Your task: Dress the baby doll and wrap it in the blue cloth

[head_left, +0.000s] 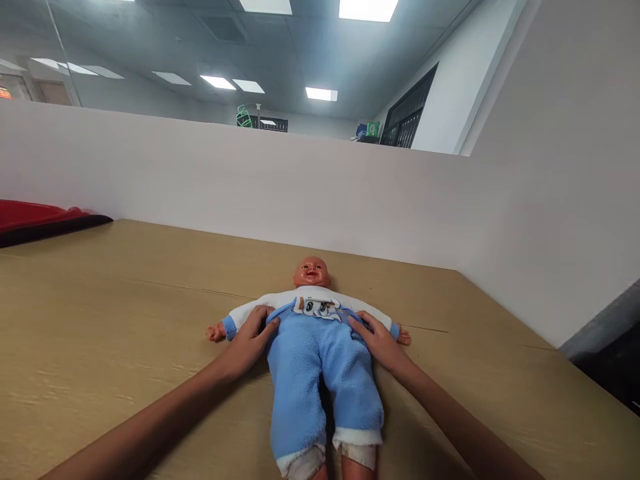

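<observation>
1. One doll, dressed in a white top and blue trousers, lies face up on a tan surface, its head toward a pale wall and its arms spread wide
2. At the waist, the person's left hand grips one side of the trousers' waistband between thumb and fingers, while the right hand holds the opposite side in a similar narrow pinch
3. The step in hand looks to be fitting the trousers at the waist, where a cartoon animal patch meets the blue fabric
4. The next move would call for an even pull from both hands, so the waistband sits level over the top without twisting or bunching
</observation>
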A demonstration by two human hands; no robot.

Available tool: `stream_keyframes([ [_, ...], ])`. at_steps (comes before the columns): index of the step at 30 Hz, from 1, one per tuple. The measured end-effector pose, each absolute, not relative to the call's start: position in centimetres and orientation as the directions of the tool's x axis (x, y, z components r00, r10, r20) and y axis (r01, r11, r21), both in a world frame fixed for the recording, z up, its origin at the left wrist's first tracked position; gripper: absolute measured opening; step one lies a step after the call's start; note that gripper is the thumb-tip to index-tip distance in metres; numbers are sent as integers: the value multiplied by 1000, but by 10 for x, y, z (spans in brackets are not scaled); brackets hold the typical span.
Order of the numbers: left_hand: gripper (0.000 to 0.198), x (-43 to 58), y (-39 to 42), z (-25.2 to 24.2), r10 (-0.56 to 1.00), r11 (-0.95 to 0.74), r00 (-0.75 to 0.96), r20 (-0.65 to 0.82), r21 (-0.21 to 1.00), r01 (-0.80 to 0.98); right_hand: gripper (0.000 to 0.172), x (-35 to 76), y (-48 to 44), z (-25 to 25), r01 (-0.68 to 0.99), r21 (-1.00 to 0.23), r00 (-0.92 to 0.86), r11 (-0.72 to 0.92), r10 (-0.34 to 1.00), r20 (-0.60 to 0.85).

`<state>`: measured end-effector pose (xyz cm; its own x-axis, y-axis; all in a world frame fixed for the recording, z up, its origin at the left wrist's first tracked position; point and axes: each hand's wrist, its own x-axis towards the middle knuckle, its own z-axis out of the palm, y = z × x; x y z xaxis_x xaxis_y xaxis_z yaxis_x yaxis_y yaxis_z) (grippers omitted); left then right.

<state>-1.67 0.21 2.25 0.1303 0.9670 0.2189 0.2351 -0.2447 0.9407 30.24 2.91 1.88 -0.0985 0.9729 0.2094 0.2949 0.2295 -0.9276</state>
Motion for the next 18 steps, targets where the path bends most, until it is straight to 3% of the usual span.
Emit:
stream_keyframes([
  [6, 36, -26, 6, 20, 970, -176, 195, 143, 971, 165, 21, 327, 6, 5, 220, -951, -222, 217, 960, 168],
  [10, 38, -46, 4, 22, 887, -361, 403, 225, 881, 305, 53, 328, 0, -3, 339, -870, -326, 358, 912, 249],
  [12, 49, -51, 1, 22, 838, -461, 471, 274, 818, 344, 49, 325, 2, -7, 360, -847, -318, 390, 905, 282],
  [15, 58, -46, -5, 23, 866, -396, 434, 247, 870, 295, 42, 318, 9, -11, 213, -934, -198, 286, 949, 246],
  [18, 52, -29, -10, 21, 920, -175, 371, 126, 980, 99, 58, 309, 13, -14, -24, -994, -27, 109, 994, 110],
])
